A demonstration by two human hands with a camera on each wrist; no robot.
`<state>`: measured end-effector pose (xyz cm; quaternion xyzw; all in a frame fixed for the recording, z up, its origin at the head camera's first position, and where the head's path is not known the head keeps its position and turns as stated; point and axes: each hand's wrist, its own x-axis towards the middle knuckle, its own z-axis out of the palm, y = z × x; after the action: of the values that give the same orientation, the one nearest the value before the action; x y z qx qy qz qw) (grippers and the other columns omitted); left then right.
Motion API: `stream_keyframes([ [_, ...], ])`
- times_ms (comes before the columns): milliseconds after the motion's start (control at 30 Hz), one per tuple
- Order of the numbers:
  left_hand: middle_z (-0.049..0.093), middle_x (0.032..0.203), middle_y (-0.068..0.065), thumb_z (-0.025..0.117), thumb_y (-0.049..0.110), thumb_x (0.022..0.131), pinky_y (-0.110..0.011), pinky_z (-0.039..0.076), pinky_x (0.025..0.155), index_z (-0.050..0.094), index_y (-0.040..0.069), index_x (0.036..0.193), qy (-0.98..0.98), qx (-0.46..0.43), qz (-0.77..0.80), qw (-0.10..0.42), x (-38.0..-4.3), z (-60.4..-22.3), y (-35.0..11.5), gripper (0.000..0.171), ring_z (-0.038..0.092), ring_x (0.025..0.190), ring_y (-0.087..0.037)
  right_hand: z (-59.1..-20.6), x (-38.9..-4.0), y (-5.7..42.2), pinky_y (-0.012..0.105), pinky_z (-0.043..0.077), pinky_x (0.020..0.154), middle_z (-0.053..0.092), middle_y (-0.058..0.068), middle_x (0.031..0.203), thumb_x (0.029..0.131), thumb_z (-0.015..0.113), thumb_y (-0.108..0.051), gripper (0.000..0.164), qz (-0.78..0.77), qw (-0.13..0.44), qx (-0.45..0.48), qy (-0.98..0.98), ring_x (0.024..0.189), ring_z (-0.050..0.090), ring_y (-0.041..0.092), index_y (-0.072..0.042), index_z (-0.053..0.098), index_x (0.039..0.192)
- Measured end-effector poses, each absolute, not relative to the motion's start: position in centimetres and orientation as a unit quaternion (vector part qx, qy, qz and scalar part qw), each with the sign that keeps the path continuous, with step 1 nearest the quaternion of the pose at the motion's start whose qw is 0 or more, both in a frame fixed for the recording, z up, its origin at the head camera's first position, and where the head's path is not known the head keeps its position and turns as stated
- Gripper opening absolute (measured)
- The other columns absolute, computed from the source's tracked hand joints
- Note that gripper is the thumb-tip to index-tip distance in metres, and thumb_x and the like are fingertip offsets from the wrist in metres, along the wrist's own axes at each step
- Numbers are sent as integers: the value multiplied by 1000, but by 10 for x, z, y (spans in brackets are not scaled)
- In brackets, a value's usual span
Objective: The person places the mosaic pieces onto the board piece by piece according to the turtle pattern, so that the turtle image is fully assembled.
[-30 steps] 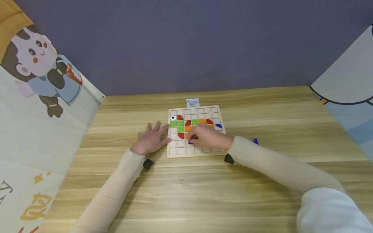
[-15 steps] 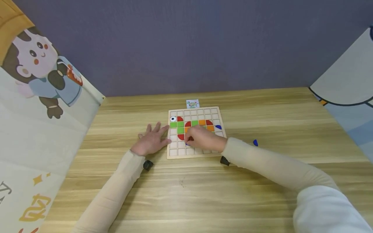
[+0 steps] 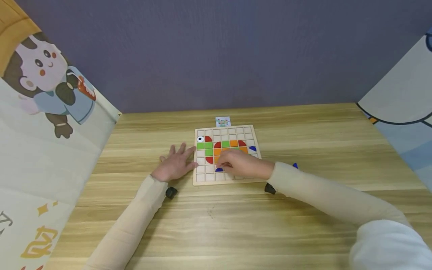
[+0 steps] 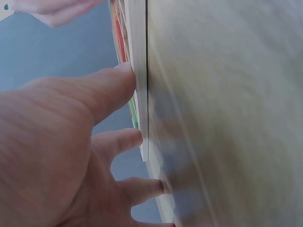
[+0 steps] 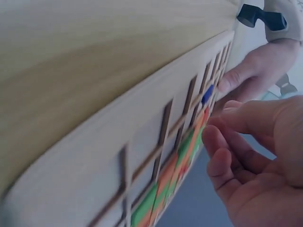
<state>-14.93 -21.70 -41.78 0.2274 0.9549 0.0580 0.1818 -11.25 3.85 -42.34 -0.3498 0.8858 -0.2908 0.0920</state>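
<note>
A light wooden grid board (image 3: pixel 202 178) lies on the table, with red, green and orange pieces and a round eye piece (image 3: pixel 200 139) in its cells. My left hand (image 3: pixel 174 165) is spread at the board's left side; its thumb (image 4: pixel 120 82) and index finger touch the edge. Over the lower middle of the board is my right hand (image 3: pixel 244 163), fingers loosely bent and holding nothing. Just past its fingertips, a blue half-round piece (image 3: pixel 219 170) sits in a cell below the red and orange ones. The right hand hides part of the coloured pattern.
Another blue piece (image 3: pixel 252 149) sits at the board's right side. A loose blue piece (image 3: pixel 295 165) lies on the table beside the right sleeve. Behind the board is a small picture card (image 3: pixel 223 121). A dark partition (image 3: pixel 236 56) rises along the table's back edge.
My right hand has let go of the blue half-round piece, which now lies in its cell, and has drawn back slightly to the right. The left hand stays at the board's edge.
</note>
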Motion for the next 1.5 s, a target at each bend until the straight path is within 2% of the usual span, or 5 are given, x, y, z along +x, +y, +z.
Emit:
stream_keyframes([
  [267, 4, 155, -20, 43, 52, 96, -81, 15, 85, 19, 22, 153, 954, 228, 64, 184, -147, -417, -217, 68, 3, 133, -56, -414, -86, 111, 31, 48, 72, 61, -3, 96, 84, 71, -5, 19, -251, 41, -312, 915, 83, 53, 11, -11, 73, 102],
  [667, 4, 155, -20, 44, 51, 96, -81, 13, 84, 20, 21, 152, 953, 232, 72, 183, -147, -414, -220, 68, 3, 133, -56, -428, -48, 217, 40, 48, 83, 58, 1, 108, 75, 76, 2, 33, -202, 91, -273, 936, 99, 55, 22, -9, 71, 105],
  [967, 4, 155, -20, 43, 52, 96, -82, 15, 82, 19, 21, 152, 952, 234, 68, 184, -147, -415, -220, 68, 3, 132, -57, -440, -40, 241, 34, 51, 73, 57, -3, 95, 75, 72, 11, 31, -242, 49, -215, 945, 88, 57, 17, -11, 71, 97],
  [1200, 3, 155, -20, 43, 52, 96, -82, 15, 82, 19, 21, 153, 952, 232, 68, 188, -147, -415, -220, 69, 3, 133, -56, -441, -42, 240, 27, 49, 63, 58, -7, 84, 79, 73, 0, 17, -236, 49, -191, 952, 75, 55, 8, -12, 72, 92],
  [1500, 4, 155, -20, 43, 52, 96, -82, 16, 82, 19, 21, 153, 953, 232, 62, 186, -147, -414, -219, 69, 4, 132, -57, -442, -46, 218, 23, 47, 58, 56, -12, 77, 77, 76, -4, 16, -232, 12, -210, 950, 67, 52, 3, -13, 72, 89],
])
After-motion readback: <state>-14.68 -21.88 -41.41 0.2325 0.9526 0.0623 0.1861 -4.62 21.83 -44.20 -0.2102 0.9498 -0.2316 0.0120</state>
